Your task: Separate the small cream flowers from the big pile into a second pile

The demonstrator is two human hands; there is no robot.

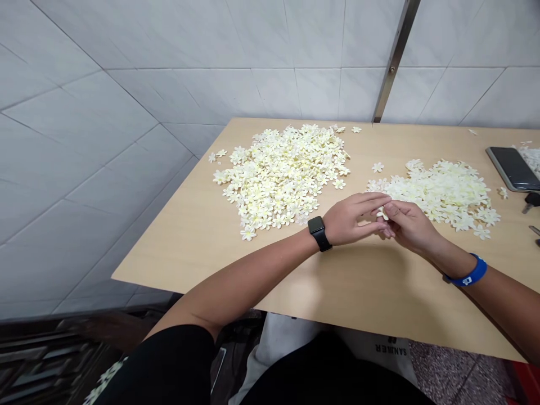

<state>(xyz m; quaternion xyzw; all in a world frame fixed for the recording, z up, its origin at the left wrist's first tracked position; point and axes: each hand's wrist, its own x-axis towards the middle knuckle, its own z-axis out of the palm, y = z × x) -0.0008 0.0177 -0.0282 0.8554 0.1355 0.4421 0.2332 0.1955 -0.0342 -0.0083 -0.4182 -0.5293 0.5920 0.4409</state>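
My left hand (352, 219), with a black watch (319, 233) on its wrist, reaches over the table. Its fingers are closed together at the tips, meeting those of my right hand (412, 226). Between the fingertips of both hands shows a bit of a small white flower (382, 214), most of it covered by fingers. My right hand pinches it with thumb and fingers; a blue wristband (470, 273) circles that wrist. Just behind the hands lies a pile of pale flowers (447, 191). A larger pile of white flowers with yellow centres (282, 174) spreads to the left.
The wooden table (261, 275) stands against a tiled wall (270, 93) with a metal strip (392, 62). A phone (515, 169) lies at the right, near a key (530, 201) and more white pieces (532, 157). A single flower (377, 167) lies between the piles.
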